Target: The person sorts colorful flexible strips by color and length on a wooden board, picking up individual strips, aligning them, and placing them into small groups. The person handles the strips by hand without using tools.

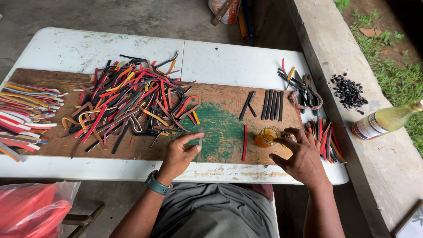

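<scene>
Fingers: left hand (pixel 179 155) presses thumb and forefinger together on a short, thin dark grey-brown strip (pixel 200 140), its lower end caught in the pinch. Right hand (pixel 299 157) fingers are half-curled and spread, tips at the rim of a small glass jar of amber liquid (pixel 267 136); whether they actually grip it I cannot tell.

Position: strip sits over the green-painted patch of the worn wooden board (pixel 220 128) on the white folding table (pixel 233 61).

Progress (judged): a row of flat black strips (pixel 273 105) lies side by side near the board's right end, one red strip (pixel 245 142) apart below it, so some pieces look sorted out. The large tangled heap of red, orange, black and brown strips (pixel 132 99) to the left looks untouched; most appears left.

Orientation: strip's long axis runs away from the person, near upright in view, free end pointing to the far table edge, roughly parallel to the red strip
</scene>
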